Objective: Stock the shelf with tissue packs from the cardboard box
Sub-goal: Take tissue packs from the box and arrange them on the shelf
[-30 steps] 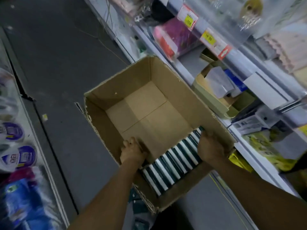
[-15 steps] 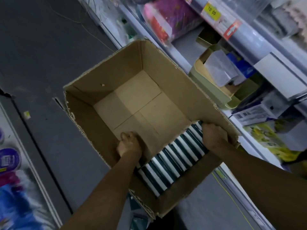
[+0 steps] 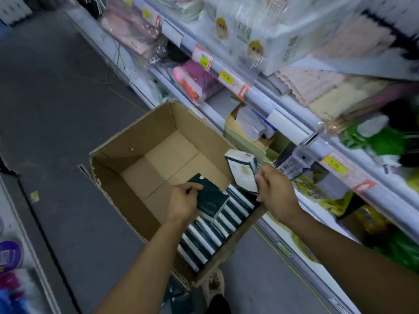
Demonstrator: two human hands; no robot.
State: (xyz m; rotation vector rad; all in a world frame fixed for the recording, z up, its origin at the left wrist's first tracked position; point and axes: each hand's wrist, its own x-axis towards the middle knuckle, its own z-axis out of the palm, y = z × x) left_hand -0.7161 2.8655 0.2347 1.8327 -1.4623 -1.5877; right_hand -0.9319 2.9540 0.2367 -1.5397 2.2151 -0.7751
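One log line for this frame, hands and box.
left hand: grips dark green tissue pack | right hand: grips lifted white-faced tissue pack | cardboard box: row remains

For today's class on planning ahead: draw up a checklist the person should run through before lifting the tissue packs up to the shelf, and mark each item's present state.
1. Right hand grips a lifted tissue pack: ok.
2. Left hand grips a dark pack: ok.
3. Both packs clear of the cardboard box: not ok, the dark pack is low inside.
4. Free slot on the shelf: cannot tell, blurred.
5. Remaining row of packs standing tidy: ok.
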